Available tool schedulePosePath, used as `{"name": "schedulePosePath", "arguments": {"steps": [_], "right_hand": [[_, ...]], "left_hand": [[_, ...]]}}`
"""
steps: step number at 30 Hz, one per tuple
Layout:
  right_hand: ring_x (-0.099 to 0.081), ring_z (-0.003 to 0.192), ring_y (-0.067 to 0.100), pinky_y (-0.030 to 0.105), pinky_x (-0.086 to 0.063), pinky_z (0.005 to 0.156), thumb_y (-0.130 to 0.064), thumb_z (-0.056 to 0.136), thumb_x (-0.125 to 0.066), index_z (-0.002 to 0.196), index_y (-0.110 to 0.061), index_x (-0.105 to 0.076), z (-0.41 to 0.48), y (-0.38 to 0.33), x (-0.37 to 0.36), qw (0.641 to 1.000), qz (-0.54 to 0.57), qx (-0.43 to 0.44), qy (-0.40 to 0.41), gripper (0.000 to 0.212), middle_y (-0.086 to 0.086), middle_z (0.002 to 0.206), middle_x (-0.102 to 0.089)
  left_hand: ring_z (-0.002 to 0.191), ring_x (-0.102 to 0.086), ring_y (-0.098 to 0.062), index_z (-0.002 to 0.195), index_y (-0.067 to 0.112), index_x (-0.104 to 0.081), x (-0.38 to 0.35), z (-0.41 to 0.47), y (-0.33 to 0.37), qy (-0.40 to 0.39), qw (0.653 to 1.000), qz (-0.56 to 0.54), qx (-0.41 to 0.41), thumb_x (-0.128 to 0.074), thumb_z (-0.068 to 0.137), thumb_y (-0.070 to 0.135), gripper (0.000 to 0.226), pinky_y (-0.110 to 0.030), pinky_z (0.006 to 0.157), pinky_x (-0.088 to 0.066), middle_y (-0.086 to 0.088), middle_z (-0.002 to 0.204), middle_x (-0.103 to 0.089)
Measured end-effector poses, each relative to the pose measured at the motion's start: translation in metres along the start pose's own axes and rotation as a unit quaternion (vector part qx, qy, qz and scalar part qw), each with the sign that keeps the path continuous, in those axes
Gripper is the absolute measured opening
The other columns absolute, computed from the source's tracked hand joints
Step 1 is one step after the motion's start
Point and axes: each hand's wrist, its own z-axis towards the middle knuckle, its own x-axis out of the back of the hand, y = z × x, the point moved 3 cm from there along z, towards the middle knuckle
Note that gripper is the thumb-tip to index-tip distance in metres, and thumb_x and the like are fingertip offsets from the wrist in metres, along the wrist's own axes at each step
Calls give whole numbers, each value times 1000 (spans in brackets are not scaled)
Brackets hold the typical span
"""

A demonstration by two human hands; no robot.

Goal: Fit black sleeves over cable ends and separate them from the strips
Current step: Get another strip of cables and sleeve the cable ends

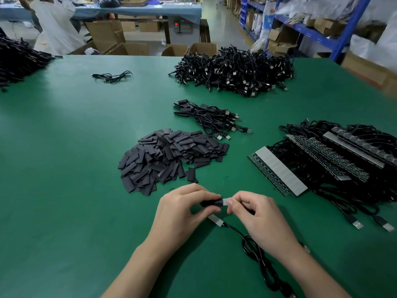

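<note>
My left hand [182,209] pinches a black sleeve [211,203] just above the green table [64,168]. My right hand [260,214] pinches a small grey cable end [225,201] that meets the sleeve's mouth. A second grey cable end [216,220] lies under my hands, and its black cable [255,250] runs toward me. A heap of loose black sleeves [171,155] lies just beyond my hands. Strips of boards with cables attached [279,171] lie at the right.
A small bundle of sleeved cables [212,119] lies behind the sleeve heap. A big pile of black USB cables [234,69] sits at the far edge, and a lone cable [111,76] at far left. Cardboard boxes and blue shelving [343,29] stand beyond the table.
</note>
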Motion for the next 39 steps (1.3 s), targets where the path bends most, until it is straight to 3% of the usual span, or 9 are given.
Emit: {"name": "schedulePosePath", "arguments": {"steps": [4, 7, 9, 14, 19, 27, 32, 35, 39], "right_hand": [[-31, 47, 5, 20, -24, 48, -39, 101, -58, 76, -27, -67, -1, 0, 0, 999, 9, 13, -31, 29, -11, 52, -41], [-42, 55, 8, 40, -37, 54, -42, 99, -57, 78, -31, -63, 1, 3, 4, 999, 29, 4, -31, 25, -5, 58, -49], [-49, 59, 11, 45, -47, 60, -41, 96, -62, 82, -28, -64, 2, 5, 6, 999, 43, -15, -26, 20, -4, 62, -57], [-57, 62, 7, 34, -50, 63, -46, 92, -64, 83, -27, -67, 2, 9, 3, 996, 75, -28, -50, 21, -6, 64, -62], [-61, 64, 6, 32, -53, 67, -32, 97, -67, 82, -31, -69, 4, 15, 0, 995, 69, -38, -63, 15, -5, 66, -67], [-64, 60, 7, 14, -47, 59, -25, 97, -69, 81, -32, -72, 7, 16, -1, 991, 102, -56, -67, 17, -1, 73, -75], [-63, 59, 13, 20, -45, 53, -20, 99, -67, 83, -20, -69, 9, 18, 4, 977, 190, -84, -48, 16, 9, 74, -76], [-62, 57, 14, 20, -44, 51, -17, 100, -65, 90, -6, -64, 10, 18, 5, 969, 225, -93, -36, 14, 13, 74, -75], [-62, 57, 15, 20, -45, 51, -19, 100, -64, 90, -7, -63, 10, 16, 5, 969, 230, -91, -17, 16, 13, 75, -76]], "left_hand": [[86, -68, 1, 100, 33, -79, 0, 1, 3, 1, 1000, 3, -10, -81, 86, 40, 16, -28, 73, -57, 21, 95, -70], [85, -68, 1, 100, 32, -80, 1, 1, 3, 3, 1000, 9, -13, -82, 86, 39, 16, -28, 72, -57, 21, 95, -70], [84, -68, 0, 100, 32, -80, 1, 1, 3, 1, 1000, 15, -17, -80, 86, 40, 16, -27, 72, -57, 21, 95, -70], [84, -67, -1, 102, 30, -81, -1, 0, 3, -4, 999, 16, -30, -79, 86, 40, 19, -26, 73, -57, 19, 95, -70], [85, -66, 1, 102, 30, -80, -4, 0, 4, -13, 999, 17, -47, -80, 87, 41, 19, -25, 73, -56, 19, 95, -69], [87, -65, 1, 104, 29, -80, -3, 0, 5, -13, 998, 16, -51, -79, 87, 43, 23, -25, 76, -56, 18, 96, -69], [84, -68, -4, 112, 24, -78, 6, 2, 2, 73, 997, -18, 17, -83, 81, 39, 34, -18, 78, -51, 16, 95, -71], [77, -69, -7, 101, 21, -82, 9, 2, 0, 104, 993, -31, 54, -82, 79, 34, 25, -22, 74, -54, 16, 88, -74], [77, -68, -6, 97, 22, -84, 6, 2, 3, 103, 990, -51, 76, -77, 84, 32, 17, -19, 72, -53, 18, 86, -75]]}}
